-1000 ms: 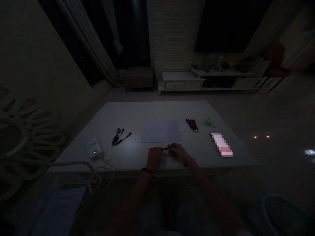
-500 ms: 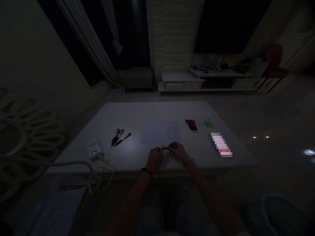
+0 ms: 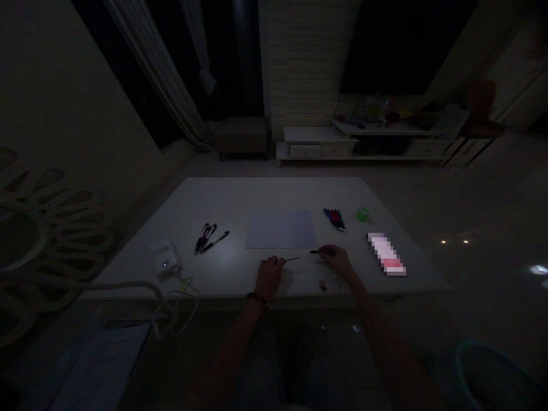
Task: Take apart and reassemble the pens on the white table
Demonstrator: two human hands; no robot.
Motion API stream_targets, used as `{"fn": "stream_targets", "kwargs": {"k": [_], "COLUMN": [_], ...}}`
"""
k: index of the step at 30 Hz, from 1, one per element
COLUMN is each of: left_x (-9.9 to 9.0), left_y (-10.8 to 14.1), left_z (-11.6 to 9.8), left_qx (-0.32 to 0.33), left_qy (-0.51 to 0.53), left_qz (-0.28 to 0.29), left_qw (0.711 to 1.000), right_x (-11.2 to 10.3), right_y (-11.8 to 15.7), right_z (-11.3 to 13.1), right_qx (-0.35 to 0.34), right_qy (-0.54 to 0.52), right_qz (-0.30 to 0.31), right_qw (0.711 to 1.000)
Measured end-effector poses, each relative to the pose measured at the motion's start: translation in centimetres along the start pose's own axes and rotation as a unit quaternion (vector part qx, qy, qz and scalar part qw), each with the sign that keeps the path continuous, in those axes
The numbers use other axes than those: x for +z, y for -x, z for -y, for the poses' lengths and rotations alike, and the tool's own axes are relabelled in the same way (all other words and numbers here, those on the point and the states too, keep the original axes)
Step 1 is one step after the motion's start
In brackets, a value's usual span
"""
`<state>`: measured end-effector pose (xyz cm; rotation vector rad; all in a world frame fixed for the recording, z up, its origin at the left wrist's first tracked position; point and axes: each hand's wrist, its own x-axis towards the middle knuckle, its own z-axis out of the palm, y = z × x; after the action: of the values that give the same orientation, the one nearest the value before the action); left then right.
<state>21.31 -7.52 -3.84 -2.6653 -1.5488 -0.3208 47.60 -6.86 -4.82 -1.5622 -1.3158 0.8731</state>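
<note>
My left hand (image 3: 269, 275) is closed on a thin pen refill (image 3: 293, 259), which points right from the fingertips. My right hand (image 3: 338, 261) pinches a dark pen barrel (image 3: 315, 252), its end pointing left towards the refill with a gap between them. Just beyond both hands lies a sheet of paper (image 3: 274, 231) with handwriting on its right part. A small brownish object (image 3: 322, 285), too dark to make out, is on the table below my right hand.
On the white table (image 3: 274, 191) are several pens (image 3: 209, 238) at left, a row of pens (image 3: 334, 220) at right, a green cube-like item (image 3: 362, 214) and a blurred-screen phone (image 3: 386, 254). A white box (image 3: 165, 260) with cables sits near the left edge.
My right hand has moved right, away from the left, with the pen barrel. The thin refill now shows bare in my left hand, apart from the barrel.
</note>
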Motion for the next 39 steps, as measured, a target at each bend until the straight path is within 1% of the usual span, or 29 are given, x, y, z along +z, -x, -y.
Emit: {"fn": "stream_targets", "kwargs": {"k": [2,5,7,10,13,15,19,22,24,28,31,34,36,39], "left_x": [0.0,0.0,-0.1,-0.2,-0.2,-0.2,-0.3,-0.4,-0.3,-0.1,0.0,0.0,-0.1,-0.2], "left_y": [0.0,0.0,0.1,0.1,0.0,0.0,0.0,0.0,0.0,0.0,0.0,0.0,0.0,-0.1], "left_z": [0.0,0.0,0.0,0.0,0.0,0.0,0.0,0.0,0.0,0.1,0.1,0.0,0.0,0.0], "left_qx": [0.000,0.004,0.005,0.004,0.009,0.014,0.016,0.020,0.018,0.006,0.002,0.006,0.011,0.014], "left_qy": [-0.001,-0.003,-0.005,-0.004,-0.003,-0.004,0.001,0.014,0.017,0.014,0.013,0.015,0.015,0.014], "left_qz": [-0.001,-0.006,-0.006,-0.005,-0.004,-0.005,-0.004,0.001,0.004,0.008,0.006,0.009,0.013,0.019], "left_qw": [1.000,1.000,1.000,1.000,1.000,1.000,1.000,1.000,1.000,1.000,1.000,1.000,1.000,1.000], "right_x": [0.2,2.4,4.0,5.1,5.0,4.9,5.6,5.6,4.9,3.7,4.1,5.0,5.2,5.1], "right_y": [-0.4,-1.1,-1.5,-1.6,-1.1,-0.3,1.1,1.4,1.3,0.9,0.5,0.2,0.3,1.1], "right_z": [-0.4,-0.1,0.2,0.5,0.7,1.1,2.4,2.8,2.3,0.7,0.2,0.5,0.7,0.9], "right_qx": [-0.013,-0.043,-0.078,-0.120,-0.135,-0.138,-0.147,-0.147,-0.138,-0.115,-0.119,-0.138,-0.137,-0.123], "right_qy": [0.027,0.094,0.135,0.155,0.138,0.125,0.102,0.090,0.094,0.133,0.152,0.145,0.141,0.137], "right_qz": [-0.019,-0.012,-0.002,-0.007,-0.021,-0.004,0.041,0.055,0.045,0.000,-0.007,0.005,0.007,-0.019], "right_qw": [0.999,0.995,0.988,0.981,0.981,0.982,0.983,0.984,0.985,0.984,0.981,0.980,0.981,0.983]}}
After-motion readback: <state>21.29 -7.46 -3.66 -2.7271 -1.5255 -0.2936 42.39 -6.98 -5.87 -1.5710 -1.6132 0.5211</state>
